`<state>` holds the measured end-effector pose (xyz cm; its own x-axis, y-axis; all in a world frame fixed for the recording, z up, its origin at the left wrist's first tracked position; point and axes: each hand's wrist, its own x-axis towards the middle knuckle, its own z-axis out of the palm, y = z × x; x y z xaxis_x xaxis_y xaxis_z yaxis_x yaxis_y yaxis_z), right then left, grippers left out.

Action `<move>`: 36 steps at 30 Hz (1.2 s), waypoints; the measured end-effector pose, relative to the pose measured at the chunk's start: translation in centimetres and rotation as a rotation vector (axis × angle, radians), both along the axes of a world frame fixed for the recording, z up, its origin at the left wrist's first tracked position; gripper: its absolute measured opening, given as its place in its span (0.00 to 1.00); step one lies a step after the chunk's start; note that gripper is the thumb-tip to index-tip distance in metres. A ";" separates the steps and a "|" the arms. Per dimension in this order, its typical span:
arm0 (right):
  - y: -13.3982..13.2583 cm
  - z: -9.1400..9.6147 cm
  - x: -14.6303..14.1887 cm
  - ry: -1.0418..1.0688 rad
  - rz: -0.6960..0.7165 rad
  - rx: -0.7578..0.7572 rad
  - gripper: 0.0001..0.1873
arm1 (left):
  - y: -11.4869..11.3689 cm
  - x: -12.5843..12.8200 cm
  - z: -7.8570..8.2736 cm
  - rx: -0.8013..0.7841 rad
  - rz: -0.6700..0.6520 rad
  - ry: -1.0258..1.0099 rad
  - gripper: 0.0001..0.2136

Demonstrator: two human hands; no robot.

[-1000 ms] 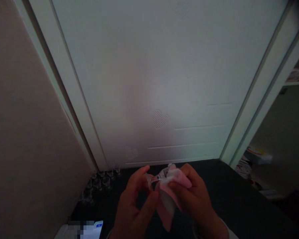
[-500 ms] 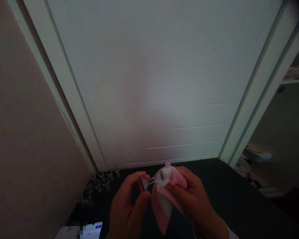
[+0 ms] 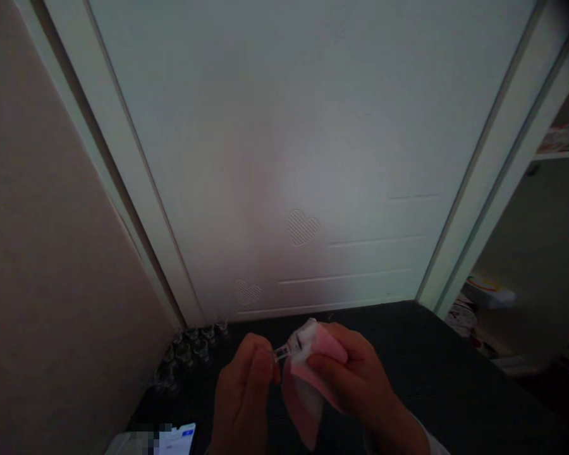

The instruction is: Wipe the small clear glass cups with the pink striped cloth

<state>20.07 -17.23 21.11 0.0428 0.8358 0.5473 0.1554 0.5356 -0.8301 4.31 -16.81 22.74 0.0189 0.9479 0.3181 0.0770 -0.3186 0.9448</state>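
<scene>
A small clear stemmed glass (image 3: 283, 351) is held sideways between my hands above the dark table. My left hand (image 3: 246, 385) pinches its foot between thumb and fingers. In my right hand (image 3: 355, 366) is a pink and white cloth (image 3: 306, 385), wrapped around and partly pushed against the bowl end of the glass. One end of the cloth hangs down below my hands. The inside of the bowl is mostly hidden by the cloth and fingers.
Several similar small glasses (image 3: 184, 351) stand in a group at the table's back left, by the wall. A lit phone (image 3: 175, 439) lies at the front left. White panel doors (image 3: 303, 158) rise behind the dark table (image 3: 408, 354); a shelf unit (image 3: 526, 253) is at the right.
My left thumb and fingers have closed more tightly on the glass's foot. The glass and my right hand with the cloth have shifted slightly left, and the cloth covers the bowl differently.
</scene>
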 end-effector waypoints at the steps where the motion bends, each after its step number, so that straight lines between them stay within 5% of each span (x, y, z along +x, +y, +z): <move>1: 0.0 0.0 0.0 -0.008 -0.005 0.003 0.07 | 0.1 0.0 0.1 -0.009 -0.006 0.012 0.30; 7: 0.2 -0.4 -0.2 0.023 -0.061 0.054 0.05 | 0.2 0.1 -0.4 0.016 -0.014 -0.026 0.27; 11: 0.4 -0.7 -0.1 0.131 -0.087 -0.005 0.07 | 0.5 -0.3 -1.8 0.230 0.002 -0.052 0.24; 18: 0.5 -1.1 0.4 0.240 -0.100 -0.075 0.09 | 2.0 -2.0 -2.6 0.395 -0.092 0.338 0.11; 25: 0.7 -1.1 0.8 0.239 -0.053 -0.074 0.08 | 2.2 -2.2 -2.7 0.323 -0.046 0.386 0.14; 32: 0.7 -1.4 1.0 0.241 -0.010 -0.095 0.12 | 1.0 -0.3 -2.4 0.157 0.001 0.131 0.19; 36: 0.5 -1.4 1.1 0.215 -0.008 -0.086 0.12 | 0.4 0.6 -1.9 0.098 -0.085 0.061 0.23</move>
